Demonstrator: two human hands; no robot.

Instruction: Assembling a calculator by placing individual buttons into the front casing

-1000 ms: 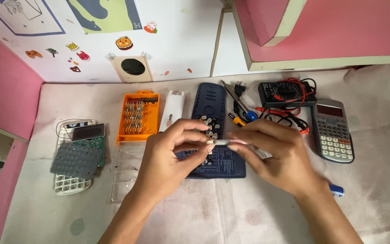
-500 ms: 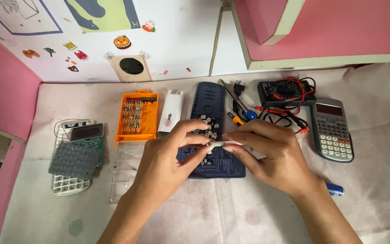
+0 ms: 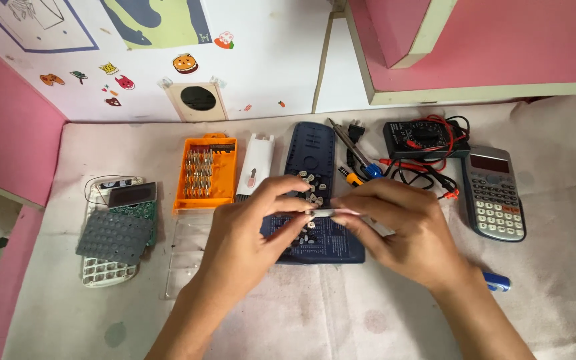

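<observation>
My left hand [image 3: 251, 230] and my right hand [image 3: 401, 230] meet over a dark blue calculator shell [image 3: 316, 193] that lies face down on the cloth. Both pinch a thin silver-white tool [image 3: 331, 213], held level between the fingertips. Several small grey keys [image 3: 311, 187] lie loose on the blue shell just under the fingers.
An orange screwdriver-bit case [image 3: 206, 171], a white brush tool [image 3: 255, 167], and a taken-apart calculator with grey keypad mat [image 3: 116, 230] lie left. A black multimeter with leads [image 3: 428, 143], a grey calculator [image 3: 495, 193] and a blue object [image 3: 497, 282] lie right.
Both hands have stayed together over the blue shell, shifting slightly lower; the thin tool remains pinched between them.
</observation>
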